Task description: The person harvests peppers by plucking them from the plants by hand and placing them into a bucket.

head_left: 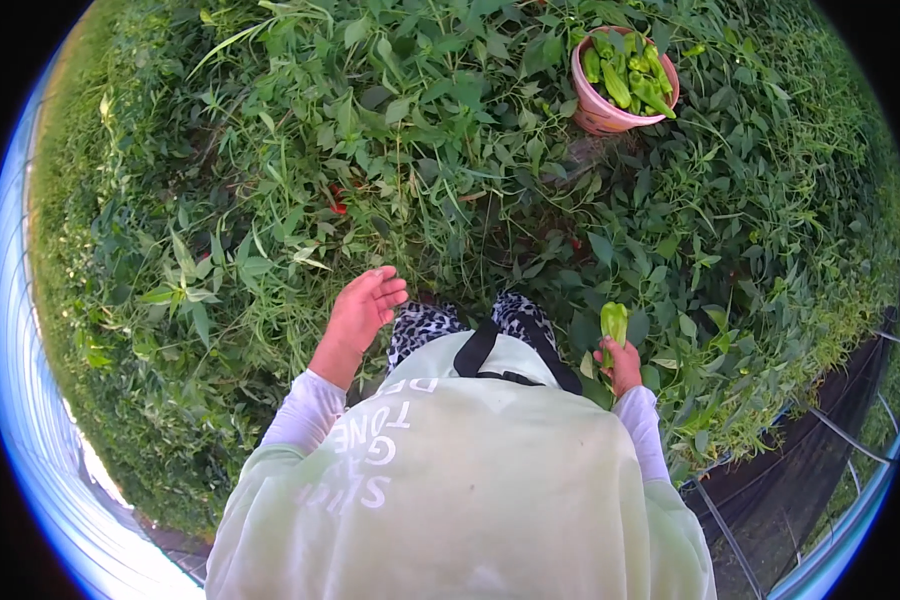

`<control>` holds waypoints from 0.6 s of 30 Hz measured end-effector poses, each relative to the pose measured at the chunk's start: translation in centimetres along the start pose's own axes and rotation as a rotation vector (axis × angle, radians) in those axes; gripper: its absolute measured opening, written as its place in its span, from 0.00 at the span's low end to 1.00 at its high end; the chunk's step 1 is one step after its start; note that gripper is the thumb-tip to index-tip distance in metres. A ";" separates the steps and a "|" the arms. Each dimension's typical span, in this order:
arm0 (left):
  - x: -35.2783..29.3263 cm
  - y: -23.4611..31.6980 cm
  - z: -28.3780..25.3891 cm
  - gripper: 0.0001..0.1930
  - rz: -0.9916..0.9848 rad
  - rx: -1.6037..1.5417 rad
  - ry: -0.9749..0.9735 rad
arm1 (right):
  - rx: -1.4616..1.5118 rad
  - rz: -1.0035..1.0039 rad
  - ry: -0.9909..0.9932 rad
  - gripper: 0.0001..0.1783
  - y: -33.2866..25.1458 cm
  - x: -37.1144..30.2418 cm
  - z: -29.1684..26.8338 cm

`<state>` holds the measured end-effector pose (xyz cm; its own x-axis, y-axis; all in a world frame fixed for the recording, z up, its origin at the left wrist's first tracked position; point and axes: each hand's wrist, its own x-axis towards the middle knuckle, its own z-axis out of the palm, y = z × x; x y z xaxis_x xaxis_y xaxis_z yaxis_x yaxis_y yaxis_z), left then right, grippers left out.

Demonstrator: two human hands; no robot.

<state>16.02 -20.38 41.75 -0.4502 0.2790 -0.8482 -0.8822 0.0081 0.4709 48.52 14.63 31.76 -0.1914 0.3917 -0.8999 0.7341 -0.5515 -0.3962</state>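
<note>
My right hand [623,367] is closed around the lower end of a light green pepper [614,322], which points up and away from me beside the leafy plants. On the other side, my left hand [367,305] hovers over the foliage in front of my body, its fingers loosely bent and apart, with nothing seen in it. Farther off at the right stands a pink bucket [610,121] heaped with green peppers [630,75], well beyond both hands.
Dense green plants [420,130] surround me on all sides. A red pepper-like spot [338,198] shows among leaves ahead to the left. Dark netting [800,490] and metal poles [850,436] lie at the lower right. My patterned trouser legs [425,330] stand between the plants.
</note>
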 end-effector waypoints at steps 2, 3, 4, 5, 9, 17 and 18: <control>1.1 1.0 1.5 0.15 0.049 0.069 -0.004 | 0.051 0.028 0.095 0.18 2.5 1.2 -3.1; 1.6 1.4 2.2 0.15 0.078 0.088 -0.009 | 0.072 0.040 0.129 0.19 3.8 1.7 -4.8; 2.2 1.7 2.8 0.16 0.088 0.112 -0.003 | 0.053 0.028 0.159 0.19 4.9 2.2 -6.4; 2.8 1.9 3.1 0.16 0.129 0.141 -0.024 | 0.051 -0.024 0.162 0.19 5.9 2.7 -7.8; 4.9 1.0 2.8 0.17 0.138 0.155 0.096 | 0.111 -0.138 0.120 0.20 7.6 3.9 -11.1; 7.3 -1.6 3.0 0.15 -0.035 0.149 0.222 | 0.500 -0.014 0.096 0.21 0.7 -1.3 -8.1; 7.9 -1.3 4.0 0.15 -0.028 0.161 0.194 | 0.555 -0.044 0.058 0.20 -0.5 -2.1 -7.6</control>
<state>14.16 -14.36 35.42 -0.4574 0.0868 -0.8850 -0.8684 0.1709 0.4656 53.55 19.66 35.26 -0.1663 0.4541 -0.8753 0.2699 -0.8328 -0.4834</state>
